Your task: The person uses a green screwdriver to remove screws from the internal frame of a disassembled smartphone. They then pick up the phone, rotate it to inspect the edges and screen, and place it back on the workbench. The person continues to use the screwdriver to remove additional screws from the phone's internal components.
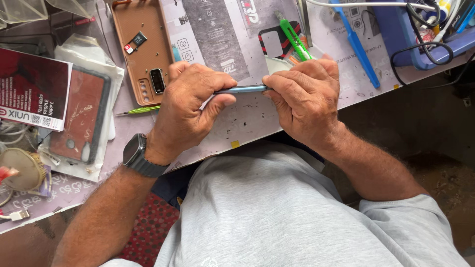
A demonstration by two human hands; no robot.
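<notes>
Both hands grip a thin blue-grey phone [243,89] held edge-on above the work mat. My left hand [190,106] wraps its left end with the thumb pressed along the edge; a dark watch sits on that wrist. My right hand [307,99] clamps the right end, fingers curled over it. Most of the phone is hidden inside the two fists.
A tan phone back cover [141,49] with a small card lies at the upper left, a thin green tool [141,110] below it. A green cutter [295,39], a blue stick tool [358,49], a blue tray [396,29] with cables and a bagged brown case [81,116] surround the mat.
</notes>
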